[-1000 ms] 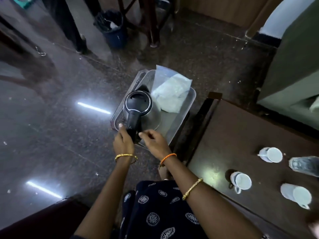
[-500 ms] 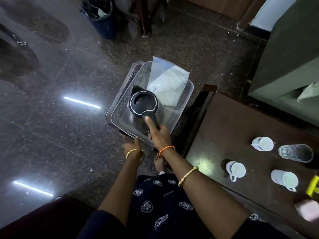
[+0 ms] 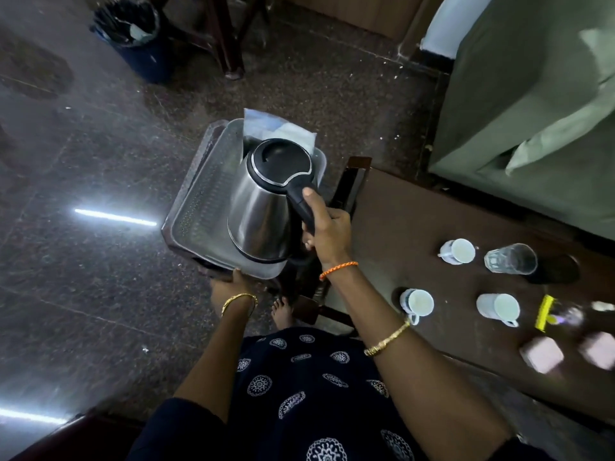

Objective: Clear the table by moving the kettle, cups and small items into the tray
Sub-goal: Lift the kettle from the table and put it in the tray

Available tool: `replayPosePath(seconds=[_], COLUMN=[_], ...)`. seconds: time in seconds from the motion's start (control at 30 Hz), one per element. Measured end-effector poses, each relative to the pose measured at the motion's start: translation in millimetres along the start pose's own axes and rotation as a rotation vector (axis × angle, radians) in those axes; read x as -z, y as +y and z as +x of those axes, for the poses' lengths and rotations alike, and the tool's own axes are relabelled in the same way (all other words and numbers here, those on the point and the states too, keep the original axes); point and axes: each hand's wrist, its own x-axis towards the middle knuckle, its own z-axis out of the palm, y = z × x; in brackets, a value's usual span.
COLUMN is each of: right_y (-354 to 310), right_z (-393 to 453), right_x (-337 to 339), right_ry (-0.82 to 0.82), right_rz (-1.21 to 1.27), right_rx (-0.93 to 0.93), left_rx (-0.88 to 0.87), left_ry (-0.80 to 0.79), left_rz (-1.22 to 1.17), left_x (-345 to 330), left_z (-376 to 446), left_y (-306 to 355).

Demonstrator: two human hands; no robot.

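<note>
A steel kettle (image 3: 259, 214) with a black lid hangs tilted above the clear plastic tray (image 3: 196, 207). My right hand (image 3: 327, 232) is shut on its black handle. My left hand (image 3: 229, 284) grips the tray's near edge from below. A clear plastic bag (image 3: 266, 123) lies at the tray's far end, partly hidden by the kettle. On the brown table (image 3: 399, 234) to the right stand three white cups (image 3: 457, 251), (image 3: 417, 302), (image 3: 497, 307) and a glass tumbler (image 3: 511, 259).
A yellow item (image 3: 544, 312) and two pink squares (image 3: 540, 356), (image 3: 597, 349) lie blurred near the table's right side. A blue bin (image 3: 133, 38) and chair legs (image 3: 229, 44) stand on the dark floor beyond. A green-covered bed (image 3: 532, 111) lies behind the table.
The kettle has been lifted off the tray floor and tilted, gripped by my right hand alone. My left hand left the handle and went under the tray's near edge.
</note>
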Motion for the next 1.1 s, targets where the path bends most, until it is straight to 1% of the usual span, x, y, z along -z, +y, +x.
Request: replayPosePath(seconds=[0.03, 0.1, 0.17, 0.23, 0.3, 0.4, 0.47, 0.53, 0.67, 0.73, 0.83, 1.0, 1.1], right_y=[-5.6, -14.2, -16.5, -16.9, -15.7, -10.1, -5.0, -0.3, 3.4, 4.7, 6.6, -2.5, -15.5], right_z=[-5.4, -17.2, -28.7, -38.7, -44.5, -52.3, -55.9, -62.0, -68.1, -65.6, -55.2, -31.9, -18.2], right_x=[13.1, 42.8, 72.2, 105.8, 139.3, 199.8, 238.6, 279.7, 362.2, 401.2, 448.2, 515.2, 547.0], right_ry=[0.011, 0.046, 0.080, 0.141, 0.207, 0.319, 0.382, 0.459, 0.590, 0.651, 0.703, 0.680, 0.644], right_rz=[0.023, 0.054, 0.069, 0.085, 0.096, 0.101, 0.083, 0.093, 0.119, 0.114, 0.066, -0.069, -0.134], right_rx=[0.011, 0.030, 0.036, 0.033, 0.018, -0.006, -0.020, -0.045, -0.086, -0.119, -0.171, -0.264, -0.314], left_rx=[-0.010, -0.099, -0.226, -0.390, -0.518, -0.639, -0.646, -0.637, -0.625, -0.612, -0.608, -0.543, -0.544], left_ry=[0.070, 0.125, 0.119, 0.057, -0.048, -0.260, -0.454, -0.613, -0.831, -0.902, -0.960, -1.131, -1.135], left_rz=[-0.024, -0.064, -0.093, -0.076, -0.062, 0.113, 0.217, 0.297, 0.426, 0.448, 0.423, 0.449, 0.447], left_x=[-1.0, -8.1, -18.5, -35.8, -59.1, -107.9, -138.5, -170.0, -220.9, -243.3, -278.6, -337.1, -362.8], left_z=[-4.0, -20.3, -35.7, -52.6, -66.8, -94.4, -119.9, -150.5, -210.7, -240.5, -283.3, -351.4, -373.8], left_y=[1.0, 8.5, 19.0, 28.8, 39.3, 50.9, 52.7, 48.1, 30.7, 22.3, 15.1, 9.1, 2.5])
